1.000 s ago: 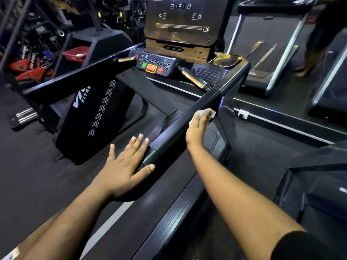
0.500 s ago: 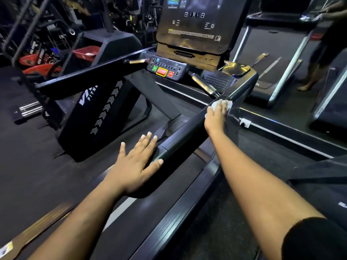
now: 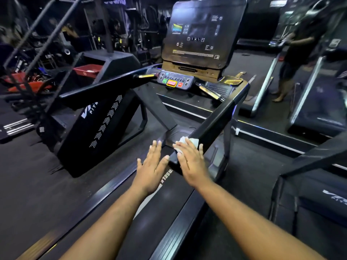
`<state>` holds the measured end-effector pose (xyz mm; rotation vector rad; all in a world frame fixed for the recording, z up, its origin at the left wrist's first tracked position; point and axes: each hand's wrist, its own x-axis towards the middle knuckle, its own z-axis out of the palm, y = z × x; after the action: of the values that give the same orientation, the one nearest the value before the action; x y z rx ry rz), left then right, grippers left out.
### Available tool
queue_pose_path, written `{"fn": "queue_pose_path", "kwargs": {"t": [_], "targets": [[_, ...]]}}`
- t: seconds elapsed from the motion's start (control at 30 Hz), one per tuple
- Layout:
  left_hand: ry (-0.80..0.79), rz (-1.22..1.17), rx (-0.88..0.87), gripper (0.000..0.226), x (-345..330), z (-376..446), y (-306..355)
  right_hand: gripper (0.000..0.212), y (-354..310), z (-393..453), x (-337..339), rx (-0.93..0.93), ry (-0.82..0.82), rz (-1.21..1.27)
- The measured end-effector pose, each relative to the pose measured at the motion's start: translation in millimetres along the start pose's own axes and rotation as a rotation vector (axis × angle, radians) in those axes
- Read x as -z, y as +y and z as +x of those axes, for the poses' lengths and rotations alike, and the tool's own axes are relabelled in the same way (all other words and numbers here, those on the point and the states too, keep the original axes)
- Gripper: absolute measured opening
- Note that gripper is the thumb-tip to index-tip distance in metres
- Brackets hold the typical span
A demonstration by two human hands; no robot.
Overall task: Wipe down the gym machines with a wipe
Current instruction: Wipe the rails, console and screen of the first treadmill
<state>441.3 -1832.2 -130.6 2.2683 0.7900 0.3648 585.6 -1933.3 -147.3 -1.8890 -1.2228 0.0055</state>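
I stand at a black treadmill, whose right handrail (image 3: 216, 122) slopes down toward me. My right hand (image 3: 192, 163) lies flat on the rail's near end, its spread fingers pressing a crumpled white wipe (image 3: 190, 142) onto the top of the rail. The wipe shows only past my fingertips. My left hand (image 3: 152, 167) is flat with straight fingers just left of the rail end, its thumb touching the end cap.
The console screen (image 3: 202, 34) and button panel (image 3: 175, 82) are ahead, and the left handrail (image 3: 97, 89) runs at the left. The belt (image 3: 150, 212) lies below my arms. More treadmills (image 3: 317, 113) stand at the right, with a person (image 3: 293, 53) at the far right.
My right hand slid the wipe down the handrail toward me, from mid-rail to its near end. My left hand shifted off the rail end to its left side.
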Motion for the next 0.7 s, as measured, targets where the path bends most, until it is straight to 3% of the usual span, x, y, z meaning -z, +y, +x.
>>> {"fn": "queue_pose_path", "kwargs": {"t": [0.13, 0.23, 0.3, 0.37, 0.57, 0.7], "targets": [[-0.04, -0.089, 0.037, 0.063, 20.6, -27.0, -14.7, 0.057, -49.8, -28.6, -5.3, -0.068, -0.057, 0.184], [-0.084, -0.354, -0.021, 0.064, 34.0, -46.3, -20.6, 0.045, -95.2, -40.8, -4.6, -0.139, -0.012, 0.452], [-0.136, -0.528, -0.108, 0.046, 46.4, -61.7, -17.6, 0.042, -124.8, -46.0, -2.2, -0.187, 0.045, 0.653], [-0.114, -0.618, -0.084, 0.03, 59.0, -75.1, -15.7, 0.038, -141.5, -44.8, -3.5, -0.281, 0.034, 0.805], [0.141, -0.88, 0.056, 0.021, 88.0, -76.0, -36.3, 0.022, -151.4, -21.1, -24.7, -0.45, -0.016, 0.879], [0.256, -0.975, 0.164, 0.025, 110.3, -47.6, -69.4, 0.019, -146.3, 6.5, -38.6, -0.426, -0.202, 0.756]]}}
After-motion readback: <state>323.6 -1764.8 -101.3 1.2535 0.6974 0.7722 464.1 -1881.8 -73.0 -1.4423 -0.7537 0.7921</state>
